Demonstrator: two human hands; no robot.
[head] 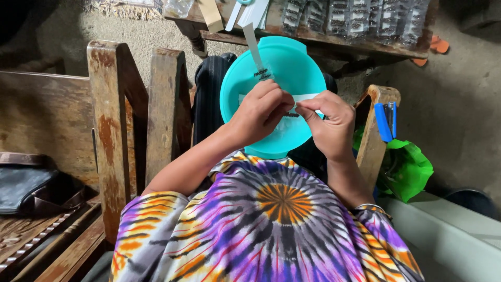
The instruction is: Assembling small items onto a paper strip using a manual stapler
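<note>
Two hands meet over a turquoise bowl (282,68) in the person's lap. Going from the left: a dark bag (31,190) lies on a wooden bench (57,245), and worn wooden chair posts (112,130) stand beside it. The left hand (259,116) is pinched shut on a white paper strip (305,97) with a small clear packet — its dark contents are too small to tell. The right hand (327,121) grips the same strip from the other side, fingertips touching the left's. Another strip (253,47) pokes up past the bowl's far rim. Beyond, a table (323,39) carries rows of filled packets (360,18). Farther right, a blue stapler (385,120) sits on a wooden armrest (371,130), above a green bag (409,167).
</note>
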